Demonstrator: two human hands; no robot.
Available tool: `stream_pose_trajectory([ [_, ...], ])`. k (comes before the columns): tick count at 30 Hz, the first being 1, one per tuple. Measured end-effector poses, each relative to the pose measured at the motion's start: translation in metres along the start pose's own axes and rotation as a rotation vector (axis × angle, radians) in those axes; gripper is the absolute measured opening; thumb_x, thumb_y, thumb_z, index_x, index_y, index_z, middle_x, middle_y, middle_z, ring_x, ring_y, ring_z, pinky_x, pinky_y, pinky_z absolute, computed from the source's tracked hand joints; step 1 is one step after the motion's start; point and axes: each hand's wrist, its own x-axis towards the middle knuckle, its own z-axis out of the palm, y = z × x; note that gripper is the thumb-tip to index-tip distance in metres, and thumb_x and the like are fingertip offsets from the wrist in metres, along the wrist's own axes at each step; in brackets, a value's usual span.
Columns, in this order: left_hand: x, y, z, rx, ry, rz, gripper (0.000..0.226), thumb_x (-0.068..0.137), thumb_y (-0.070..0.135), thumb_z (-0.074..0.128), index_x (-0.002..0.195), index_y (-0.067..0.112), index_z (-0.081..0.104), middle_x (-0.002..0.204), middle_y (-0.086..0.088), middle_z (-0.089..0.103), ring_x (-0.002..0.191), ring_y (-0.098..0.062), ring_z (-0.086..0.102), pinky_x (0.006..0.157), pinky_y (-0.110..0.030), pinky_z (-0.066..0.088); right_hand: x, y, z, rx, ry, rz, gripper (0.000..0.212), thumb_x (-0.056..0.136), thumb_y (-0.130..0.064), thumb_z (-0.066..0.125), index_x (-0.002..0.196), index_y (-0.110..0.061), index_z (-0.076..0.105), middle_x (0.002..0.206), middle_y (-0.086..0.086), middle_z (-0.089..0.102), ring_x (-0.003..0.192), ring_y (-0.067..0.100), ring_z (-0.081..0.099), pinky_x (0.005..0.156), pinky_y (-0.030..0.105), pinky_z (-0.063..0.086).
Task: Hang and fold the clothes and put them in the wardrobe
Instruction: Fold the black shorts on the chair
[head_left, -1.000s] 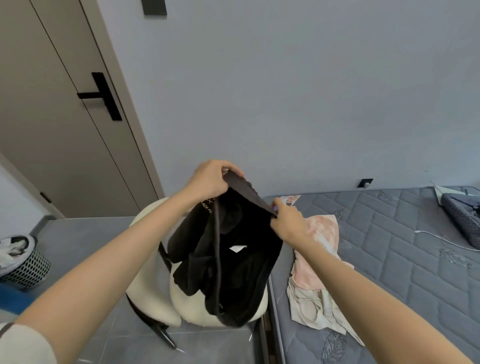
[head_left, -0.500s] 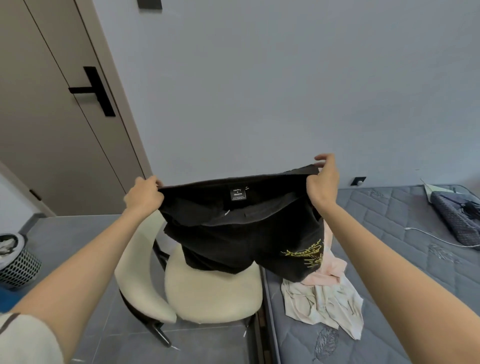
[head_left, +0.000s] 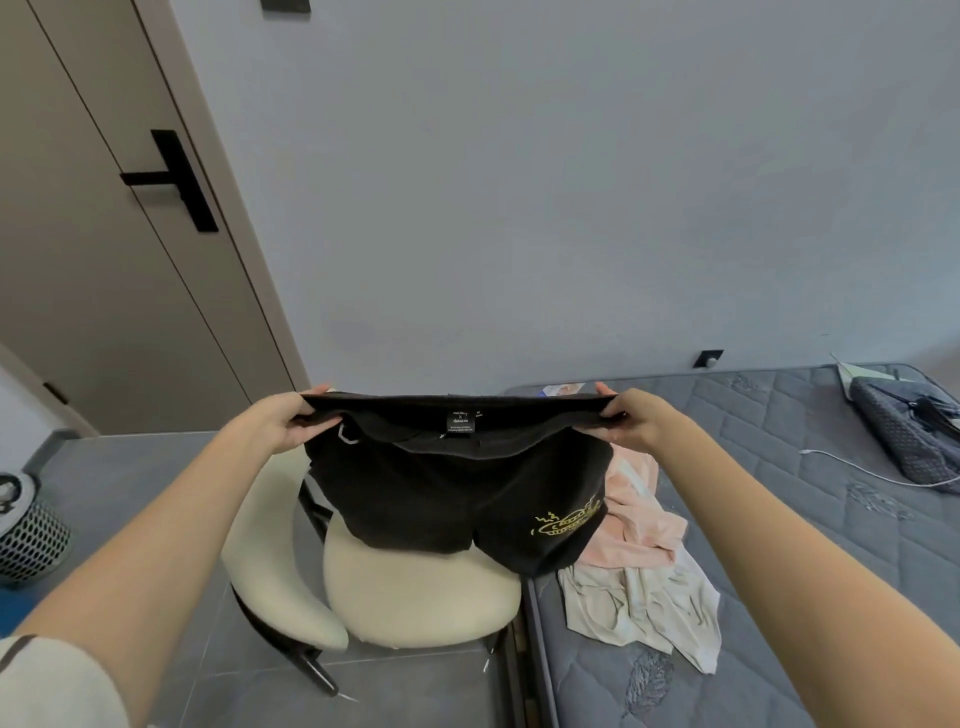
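A pair of black shorts (head_left: 447, 499) with a yellow print on one leg hangs stretched flat by its waistband in front of me. My left hand (head_left: 278, 423) grips the waistband's left end and my right hand (head_left: 631, 423) grips its right end. The legs dangle over a cream chair (head_left: 415, 587). A pink garment (head_left: 639, 519) and a pale beige garment (head_left: 644, 608) lie crumpled on the grey mattress (head_left: 779, 519) just right of the shorts.
A closed door with a black handle (head_left: 182, 179) stands at the left. A mesh laundry basket (head_left: 28, 530) sits on the floor at far left. A dark patterned bundle (head_left: 909, 441) and a white cable (head_left: 872, 470) lie on the mattress's far right.
The bunched shorts were spread out: my hands moved apart along the waistband and now hold it level and lower, with the view tilted slightly down.
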Motion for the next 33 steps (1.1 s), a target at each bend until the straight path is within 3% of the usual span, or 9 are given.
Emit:
stream_pose_trajectory([
  [5, -0.009, 0.003, -0.004, -0.144, -0.131, 0.058, 0.045, 0.078, -0.008, 0.036, 0.117, 0.005, 0.056, 0.119, -0.008, 0.051, 0.111, -0.030, 0.052, 0.089, -0.050, 0.047, -0.001, 0.009, 0.010, 0.335, -0.043, -0.032, 0.033, 0.065, 0.010, 0.028, 0.082, -0.008, 0.049, 0.115, 0.019, 0.051, 0.104, 0.043, 0.051, 0.105, 0.064, 0.031],
  [8, -0.007, 0.003, -0.002, -0.233, -0.140, 0.037, 0.016, 0.082, 0.006, 0.058, 0.098, 0.008, 0.057, 0.107, -0.007, 0.052, 0.099, -0.025, 0.055, 0.082, -0.052, 0.051, 0.001, 0.010, 0.017, 0.408, -0.074, -0.065, 0.010, 0.078, 0.002, 0.045, 0.081, -0.007, 0.048, 0.110, 0.018, 0.057, 0.105, 0.041, 0.055, 0.099, 0.060, 0.041],
  [10, 0.001, -0.001, 0.001, -0.186, -0.055, 0.103, 0.019, 0.088, -0.002, 0.059, 0.104, 0.008, 0.060, 0.114, -0.010, 0.053, 0.097, -0.023, 0.056, 0.079, -0.040, 0.052, 0.006, 0.013, 0.022, 0.248, 0.017, -0.128, 0.014, 0.085, 0.008, 0.052, 0.087, -0.006, 0.052, 0.102, 0.016, 0.056, 0.104, 0.034, 0.056, 0.084, 0.050, 0.051],
  [12, 0.005, -0.006, 0.005, 0.084, 0.067, 0.268, 0.032, 0.086, -0.008, 0.058, 0.113, 0.009, 0.063, 0.120, -0.014, 0.057, 0.099, -0.023, 0.056, 0.081, -0.036, 0.052, 0.011, 0.018, 0.023, -0.076, 0.173, -0.249, 0.023, 0.083, 0.011, 0.059, 0.081, -0.011, 0.053, 0.088, 0.011, 0.056, 0.095, 0.029, 0.055, 0.074, 0.042, 0.052],
  [15, 0.005, -0.012, 0.002, 0.644, 0.223, 0.627, 0.024, 0.078, -0.004, 0.069, 0.095, 0.013, 0.067, 0.115, -0.014, 0.063, 0.099, -0.026, 0.057, 0.082, -0.033, 0.048, 0.012, 0.028, 0.016, -0.507, 0.389, -0.479, 0.028, 0.077, 0.004, 0.071, 0.085, -0.017, 0.053, 0.086, 0.002, 0.055, 0.090, 0.022, 0.053, 0.076, 0.036, 0.049],
  [17, 0.002, -0.013, 0.002, 0.828, 0.216, 0.780, 0.021, 0.076, 0.001, 0.073, 0.088, 0.017, 0.065, 0.109, -0.008, 0.065, 0.104, -0.025, 0.057, 0.083, -0.030, 0.045, 0.010, 0.034, 0.013, -0.731, 0.428, -0.617, 0.031, 0.074, 0.002, 0.074, 0.091, -0.017, 0.056, 0.085, -0.002, 0.055, 0.084, 0.018, 0.053, 0.072, 0.032, 0.044],
  [22, -0.011, -0.012, 0.008, 0.818, 0.132, 0.869, 0.041, 0.074, 0.014, 0.081, 0.108, 0.024, 0.062, 0.114, -0.001, 0.059, 0.113, -0.019, 0.050, 0.093, -0.034, 0.044, 0.003, 0.028, 0.021, -0.938, 0.343, -0.740, 0.046, 0.067, -0.004, 0.079, 0.104, -0.018, 0.057, 0.085, 0.000, 0.056, 0.080, 0.020, 0.055, 0.070, 0.030, 0.043],
  [28, -0.038, -0.016, 0.057, 0.744, -0.196, 0.770, 0.044, 0.077, 0.014, 0.077, 0.115, 0.026, 0.057, 0.100, 0.010, 0.054, 0.084, 0.000, 0.054, 0.057, -0.008, 0.045, -0.018, 0.029, 0.079, -0.762, 0.096, -0.737, 0.060, 0.062, -0.015, 0.086, 0.104, -0.022, 0.044, 0.083, -0.004, 0.052, 0.072, 0.008, 0.052, 0.054, 0.024, 0.038],
  [33, -0.055, -0.023, 0.087, 0.824, -0.464, 0.700, 0.065, 0.081, 0.004, 0.067, 0.134, 0.035, 0.047, 0.109, -0.005, 0.060, 0.101, -0.017, 0.058, 0.079, -0.019, 0.051, -0.036, 0.031, 0.119, -0.690, -0.226, -0.516, 0.059, 0.071, -0.009, 0.082, 0.111, -0.014, 0.038, 0.092, 0.007, 0.063, 0.077, 0.015, 0.063, 0.063, 0.023, 0.050],
])
